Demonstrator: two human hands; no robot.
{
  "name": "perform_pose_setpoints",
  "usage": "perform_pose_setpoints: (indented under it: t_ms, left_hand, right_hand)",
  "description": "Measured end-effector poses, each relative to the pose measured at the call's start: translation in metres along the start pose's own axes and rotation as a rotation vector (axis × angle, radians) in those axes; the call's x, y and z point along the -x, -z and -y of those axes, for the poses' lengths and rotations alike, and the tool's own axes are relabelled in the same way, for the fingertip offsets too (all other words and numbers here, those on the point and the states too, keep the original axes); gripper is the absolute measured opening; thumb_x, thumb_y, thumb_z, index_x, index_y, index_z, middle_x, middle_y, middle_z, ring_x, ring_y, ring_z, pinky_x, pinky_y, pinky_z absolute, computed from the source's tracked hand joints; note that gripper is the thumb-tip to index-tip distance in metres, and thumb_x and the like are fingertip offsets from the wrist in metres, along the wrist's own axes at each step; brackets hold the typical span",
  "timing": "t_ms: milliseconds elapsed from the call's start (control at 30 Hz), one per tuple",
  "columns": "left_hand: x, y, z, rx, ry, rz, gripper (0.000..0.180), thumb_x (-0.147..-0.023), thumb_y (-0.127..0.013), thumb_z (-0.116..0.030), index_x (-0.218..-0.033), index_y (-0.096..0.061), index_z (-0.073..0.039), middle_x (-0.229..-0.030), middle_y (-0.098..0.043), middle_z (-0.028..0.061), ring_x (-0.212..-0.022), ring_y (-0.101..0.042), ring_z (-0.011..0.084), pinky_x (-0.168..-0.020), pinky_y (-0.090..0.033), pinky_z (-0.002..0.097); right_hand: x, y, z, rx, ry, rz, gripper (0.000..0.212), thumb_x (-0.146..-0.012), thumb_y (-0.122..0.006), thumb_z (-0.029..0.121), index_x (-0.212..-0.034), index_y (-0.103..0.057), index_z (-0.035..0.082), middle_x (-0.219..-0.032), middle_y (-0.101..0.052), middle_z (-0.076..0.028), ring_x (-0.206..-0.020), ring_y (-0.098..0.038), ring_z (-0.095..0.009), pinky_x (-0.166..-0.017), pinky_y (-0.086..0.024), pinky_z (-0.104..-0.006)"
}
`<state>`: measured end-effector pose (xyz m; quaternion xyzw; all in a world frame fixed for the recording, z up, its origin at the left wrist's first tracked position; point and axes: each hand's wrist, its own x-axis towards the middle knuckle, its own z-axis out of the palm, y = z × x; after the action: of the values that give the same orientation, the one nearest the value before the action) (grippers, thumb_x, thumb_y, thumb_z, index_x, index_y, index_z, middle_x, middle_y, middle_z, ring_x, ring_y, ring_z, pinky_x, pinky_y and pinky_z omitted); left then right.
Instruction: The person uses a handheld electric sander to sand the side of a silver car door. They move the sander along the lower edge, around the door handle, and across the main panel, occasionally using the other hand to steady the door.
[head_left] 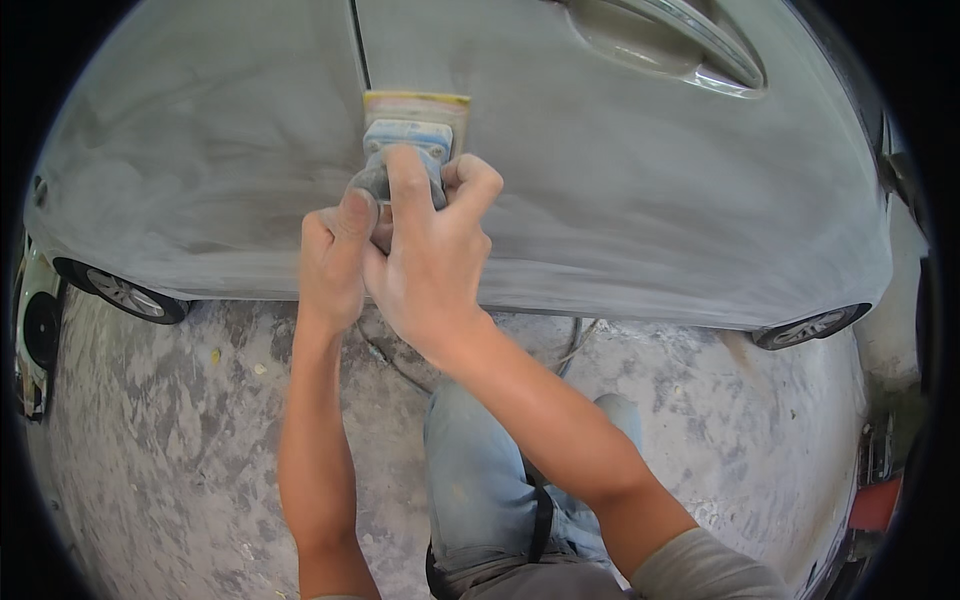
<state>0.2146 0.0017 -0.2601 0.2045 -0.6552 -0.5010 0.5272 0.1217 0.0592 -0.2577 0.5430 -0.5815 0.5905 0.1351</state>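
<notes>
A small blue and grey power sander (408, 137), with a flat rectangular pad edged in yellow, lies against the side of a dusty grey car (620, 190). It sits just beside the dark vertical gap between two door panels. My right hand (430, 240) is closed over the sander's body, its fingers reaching up onto the top. Lower on the left, my left hand (335, 250) is closed round the grip, thumb pointing up. Both hands hide most of the handle. The car's surface shows pale, cloudy patches around the pad.
A chrome door handle (700, 45) juts out at the upper right. Car wheels (120, 293) stand at both lower ends. A thin hose (390, 362) runs across the stained concrete floor (190, 430) beneath the car. My knee (465, 420) is close below my right forearm.
</notes>
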Motion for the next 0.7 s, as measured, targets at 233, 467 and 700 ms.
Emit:
perform_pose_setpoints:
  t_ms: [233,467,700]
  left_hand:
    - [0.022,0.009,0.036,-0.056,0.008,0.101,0.074,-0.105,-0.061,-0.067,-0.069,-0.058,-0.003,-0.069,-0.059,-0.0015,-0.069,-0.049,0.0076,-0.058,-0.04,0.03]
    - [0.046,0.001,0.086,-0.005,0.047,0.101,0.077,-0.101,-0.065,-0.071,-0.079,-0.063,0.003,-0.072,-0.061,0.0,-0.071,-0.052,0.0086,-0.059,-0.043,0.0311]
    - [0.07,0.002,0.14,0.03,0.099,0.155,0.079,-0.1,-0.064,-0.072,-0.088,-0.068,0.006,-0.074,-0.063,0.001,-0.074,-0.055,0.0102,-0.061,-0.044,0.0318]
  right_hand:
    - [0.036,-0.009,-0.032,0.015,0.042,-0.032,0.078,-0.076,-0.09,0.008,-0.144,-0.054,0.022,-0.124,-0.039,-0.023,-0.095,-0.058,-0.038,-0.069,-0.058,-0.0453]
    - [0.078,-0.013,-0.066,0.041,0.007,0.019,0.075,-0.079,-0.089,0.014,-0.145,-0.056,0.023,-0.128,-0.039,-0.024,-0.104,-0.054,-0.042,-0.072,-0.057,-0.0478]
    - [0.121,-0.028,-0.103,0.093,0.04,-0.026,0.07,-0.08,-0.089,0.017,-0.143,-0.058,0.022,-0.125,-0.04,-0.025,-0.095,-0.057,-0.042,-0.066,-0.057,-0.0476]
